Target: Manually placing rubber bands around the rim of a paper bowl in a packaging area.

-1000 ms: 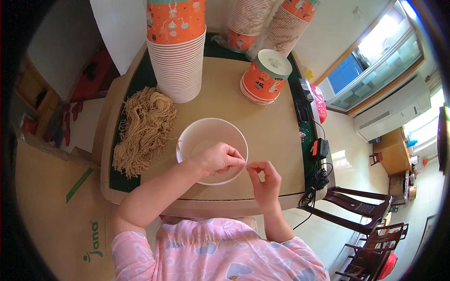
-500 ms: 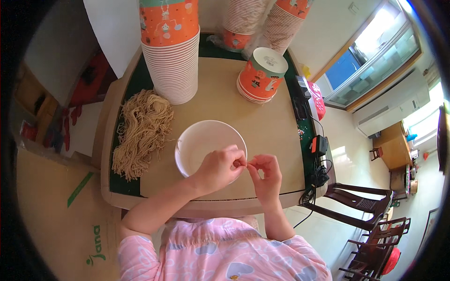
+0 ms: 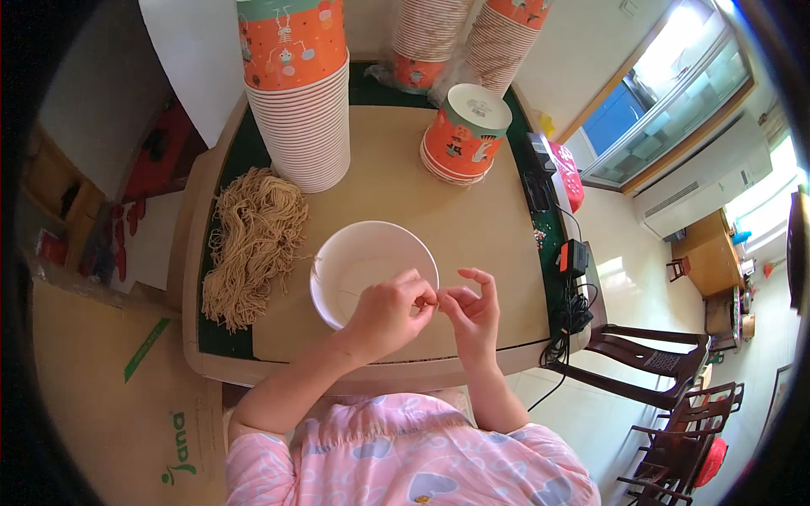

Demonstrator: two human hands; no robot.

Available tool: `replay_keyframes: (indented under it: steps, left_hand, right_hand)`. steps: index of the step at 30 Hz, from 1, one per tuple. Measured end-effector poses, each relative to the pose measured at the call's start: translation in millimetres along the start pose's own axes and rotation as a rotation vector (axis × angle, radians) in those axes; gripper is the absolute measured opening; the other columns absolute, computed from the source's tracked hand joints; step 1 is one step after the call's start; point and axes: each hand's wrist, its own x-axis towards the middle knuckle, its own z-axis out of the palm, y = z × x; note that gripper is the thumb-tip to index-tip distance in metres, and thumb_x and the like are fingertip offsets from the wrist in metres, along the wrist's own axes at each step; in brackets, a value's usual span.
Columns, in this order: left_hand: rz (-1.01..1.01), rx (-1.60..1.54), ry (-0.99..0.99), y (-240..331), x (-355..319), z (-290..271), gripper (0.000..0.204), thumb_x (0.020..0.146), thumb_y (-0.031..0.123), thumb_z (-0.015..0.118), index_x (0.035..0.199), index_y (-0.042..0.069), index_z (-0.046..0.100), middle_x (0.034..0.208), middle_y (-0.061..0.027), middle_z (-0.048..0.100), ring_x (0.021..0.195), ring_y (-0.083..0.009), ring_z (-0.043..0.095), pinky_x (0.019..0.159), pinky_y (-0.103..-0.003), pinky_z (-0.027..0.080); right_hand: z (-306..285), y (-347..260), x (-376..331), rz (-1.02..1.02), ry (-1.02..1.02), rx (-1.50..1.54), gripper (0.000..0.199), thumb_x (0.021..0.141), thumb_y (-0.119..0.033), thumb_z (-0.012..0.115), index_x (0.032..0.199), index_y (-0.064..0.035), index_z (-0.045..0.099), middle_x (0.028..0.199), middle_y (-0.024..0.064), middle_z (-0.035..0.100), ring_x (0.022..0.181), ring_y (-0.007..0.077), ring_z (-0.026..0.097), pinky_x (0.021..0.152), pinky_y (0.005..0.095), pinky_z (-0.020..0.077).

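Note:
A white paper cup (image 3: pixel 359 257) stands open on the tan table top (image 3: pixel 396 190), right in front of me. My left hand (image 3: pixel 388 314) lies over the cup's near rim, its fingers pinched on something small that I cannot make out. My right hand (image 3: pixel 472 314) meets it fingertip to fingertip just right of the cup, thumb and forefinger pinched, the other fingers spread. A heap of tan string (image 3: pixel 253 240) lies to the left of the cup.
A tall stack of orange paper cups (image 3: pixel 299 93) stands at the back left, a short upturned stack (image 3: pixel 464 135) at the back right, more stacks (image 3: pixel 460 38) behind. Cables and a black adapter (image 3: pixel 574 257) hang at the right edge. Dark wooden chairs (image 3: pixel 658 371) stand beyond.
Both hands have stayed pinched together at the cup's near right rim, shifting slightly. The cup and string heap have not moved on the table.

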Motion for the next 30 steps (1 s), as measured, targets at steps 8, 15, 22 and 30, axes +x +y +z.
replay_keyframes:
  steps: [8,15,22,30]
  left_hand:
    - [-0.228,-0.266,0.027,-3.3,-0.6,-2.0,0.007,0.077,0.009,0.069,0.080,0.004,0.066,0.078,-0.0088,0.062,0.066,-0.0226,0.063,0.061,-0.034,0.050]
    - [-0.163,-0.163,0.051,-2.5,-3.7,-0.7,0.008,0.079,0.008,0.069,0.083,0.003,0.066,0.078,-0.0055,0.062,0.062,-0.0132,0.060,0.057,-0.028,0.048]
    - [-0.110,0.109,0.169,0.6,-7.3,8.4,0.006,0.077,0.011,0.066,0.074,0.009,0.061,0.077,-0.0064,0.058,0.066,-0.0256,0.061,0.058,-0.038,0.050]
    - [-0.116,0.051,0.185,2.6,-3.8,7.7,0.006,0.077,0.008,0.066,0.075,0.008,0.060,0.079,-0.0061,0.059,0.066,-0.0254,0.062,0.058,-0.038,0.050]
  right_hand:
    - [-0.9,1.8,-5.1,-0.138,-0.016,-0.383,0.055,0.081,0.006,0.066,0.129,-0.0039,0.039,0.094,0.0101,0.069,0.082,0.0110,0.061,0.073,0.0225,0.0468]
    - [2.4,0.6,-2.9,-0.255,-0.006,-0.508,0.056,0.079,0.009,0.066,0.127,-0.0037,0.040,0.087,0.0062,0.067,0.081,0.0107,0.060,0.074,0.0219,0.0456]
    - [2.3,3.8,-0.8,-0.206,-0.063,-0.417,0.052,0.079,0.011,0.063,0.123,-0.0034,0.040,0.086,0.0072,0.063,0.084,0.0133,0.061,0.078,0.0249,0.0473]
    - [-5.0,3.2,4.9,-0.180,-0.095,-0.331,0.049,0.081,0.010,0.061,0.122,-0.0031,0.039,0.085,0.0055,0.063,0.083,0.0123,0.058,0.078,0.0255,0.0451]
